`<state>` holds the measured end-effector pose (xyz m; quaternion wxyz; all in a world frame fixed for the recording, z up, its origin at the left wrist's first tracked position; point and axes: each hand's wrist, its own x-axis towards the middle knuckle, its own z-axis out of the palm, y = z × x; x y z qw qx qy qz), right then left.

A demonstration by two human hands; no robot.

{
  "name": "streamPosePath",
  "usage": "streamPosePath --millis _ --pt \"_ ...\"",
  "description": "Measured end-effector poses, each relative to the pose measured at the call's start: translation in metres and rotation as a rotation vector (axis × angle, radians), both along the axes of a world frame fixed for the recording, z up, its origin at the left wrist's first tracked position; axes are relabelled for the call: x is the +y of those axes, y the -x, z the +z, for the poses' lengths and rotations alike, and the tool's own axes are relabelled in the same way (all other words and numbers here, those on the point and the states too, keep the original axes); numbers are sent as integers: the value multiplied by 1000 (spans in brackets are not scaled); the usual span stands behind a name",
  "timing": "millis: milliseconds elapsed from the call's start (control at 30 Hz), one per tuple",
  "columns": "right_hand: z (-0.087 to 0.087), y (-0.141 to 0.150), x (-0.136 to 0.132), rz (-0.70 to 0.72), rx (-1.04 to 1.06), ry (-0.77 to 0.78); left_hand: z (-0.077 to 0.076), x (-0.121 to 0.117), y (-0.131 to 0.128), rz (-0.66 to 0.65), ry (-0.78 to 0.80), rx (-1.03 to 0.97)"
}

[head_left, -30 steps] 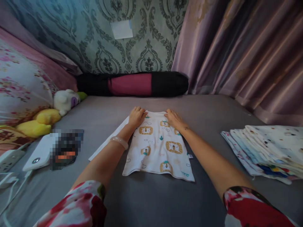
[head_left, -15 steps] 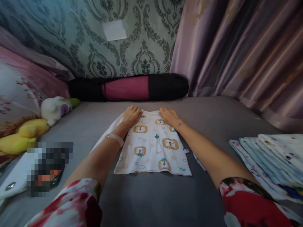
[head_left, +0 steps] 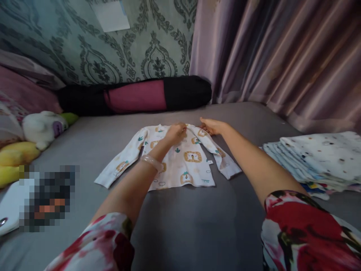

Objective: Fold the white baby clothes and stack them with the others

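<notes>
a small white shirt (head_left: 192, 171) with lion faces lies spread on the grey bed (head_left: 197, 233), its hem toward the person and its collar at the far end; the left hand (head_left: 177, 133) is at the collar with its fingers bent downward, and whether they pinch the cloth cannot be told, since the back of the hand covers them; the left forearm, with a pale bracelet (head_left: 151, 162) round it, crosses the shirt and hides much of the left half of its body, including one end of the hem; the right hand (head_left: 213, 127) is at the shoulder on the right, half open, thumb standing apart from the fingers, whose tips are hard to make out against the cloth; both sleeves lie splayed outward.

on the right, a stack of folded clothes (head_left: 321, 156) is partly covered by the right forearm and runs off the frame edge; on the left, coarse pixels mask a dark object (head_left: 53, 195), so its details are lost; the white device (head_left: 11, 205) beside it and the yellow plush (head_left: 21, 156) are cut off by the left edge.
</notes>
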<state>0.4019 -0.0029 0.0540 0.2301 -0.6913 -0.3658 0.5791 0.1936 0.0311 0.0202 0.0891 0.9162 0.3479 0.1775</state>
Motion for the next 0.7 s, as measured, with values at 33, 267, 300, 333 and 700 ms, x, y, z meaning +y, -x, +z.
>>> streamPosePath --millis 33,267,300,333,700 --pt "0 -5 -8 3 28 17 -6 -5 -11 -6 20 -42" --pt "-3 -38 -62 92 74 -39 -41 -24 -41 95 -8 -234" --pt "-3 -41 -65 103 50 -60 -42 -25 -41 91 -23 -230" --pt "-3 -44 -66 108 3 -81 -43 -26 -40 88 -36 -224" --pt "-5 -92 -48 118 -793 -266 -24 -42 -39 63 61 -46"
